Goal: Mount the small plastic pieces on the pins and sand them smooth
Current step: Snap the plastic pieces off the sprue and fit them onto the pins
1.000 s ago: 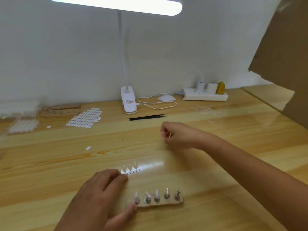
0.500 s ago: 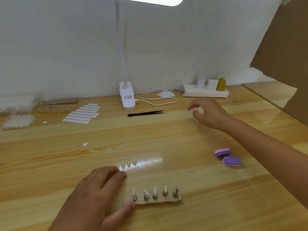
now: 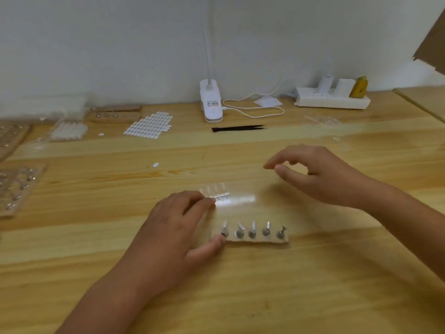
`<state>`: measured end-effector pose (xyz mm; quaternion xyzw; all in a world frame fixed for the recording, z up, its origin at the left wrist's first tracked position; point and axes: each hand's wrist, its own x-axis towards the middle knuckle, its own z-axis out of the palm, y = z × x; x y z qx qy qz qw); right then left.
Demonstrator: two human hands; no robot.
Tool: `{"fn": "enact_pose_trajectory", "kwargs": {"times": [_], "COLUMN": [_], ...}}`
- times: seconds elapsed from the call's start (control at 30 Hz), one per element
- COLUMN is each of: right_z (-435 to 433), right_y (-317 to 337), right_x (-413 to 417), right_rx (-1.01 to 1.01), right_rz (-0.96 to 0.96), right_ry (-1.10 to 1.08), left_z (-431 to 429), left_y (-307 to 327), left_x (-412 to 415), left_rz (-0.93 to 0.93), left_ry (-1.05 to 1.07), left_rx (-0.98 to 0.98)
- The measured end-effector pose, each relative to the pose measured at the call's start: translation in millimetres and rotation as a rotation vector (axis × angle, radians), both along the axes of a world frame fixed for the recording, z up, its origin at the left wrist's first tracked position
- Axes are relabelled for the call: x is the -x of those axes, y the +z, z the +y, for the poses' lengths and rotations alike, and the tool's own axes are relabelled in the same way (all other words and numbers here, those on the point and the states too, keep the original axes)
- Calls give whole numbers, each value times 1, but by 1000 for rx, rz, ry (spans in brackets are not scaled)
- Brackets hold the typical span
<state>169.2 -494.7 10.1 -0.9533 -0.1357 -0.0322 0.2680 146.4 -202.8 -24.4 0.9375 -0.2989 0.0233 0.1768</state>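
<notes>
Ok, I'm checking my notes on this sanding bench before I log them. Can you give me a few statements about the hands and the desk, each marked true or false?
1. The wooden pin block carries five pins. True.
2. The left hand has its thumb against the block's left end. True.
3. The right hand holds the black tweezers. False: they lie on the table, near the lamp base.
4. The right hand rests on the pin block. False: it is beyond the block and apart from it.
5. The power strip sits at the back right, by the wall. True.
</notes>
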Motion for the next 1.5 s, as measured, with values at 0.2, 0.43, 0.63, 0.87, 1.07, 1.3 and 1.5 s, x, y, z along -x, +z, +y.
{"fn": "enact_pose_trajectory", "kwargs": {"times": [0.2, 0.43, 0.63, 0.87, 1.07, 1.3, 1.5], "right_z": [45, 57, 56, 59, 58, 57, 56], "right_y": [-2, -19, -23, -24, -25, -28, -28], "right_x": [60, 65, 67, 71, 71, 69, 70], "right_rx": [-51, -70, -145, -139, -136, -148, -155], "right_rz": [-51, -195, -169, -191, -192, -207, -184], "right_ry": [161, 125, 103, 52, 71, 72, 72], "left_z": [1, -10, -21, -30, -32, -33, -32], "left_y": [-2, -1, 0, 3, -2, -6, -6], "left_x": [2, 3, 7, 7, 4, 1, 1], "left_rz": [-7, -9, -96, -6, 160, 227, 194], "left_ry": [-25, -109, -150, -26, -41, -70, -96], "left_rx": [92, 331, 408, 478, 498, 521, 475]}}
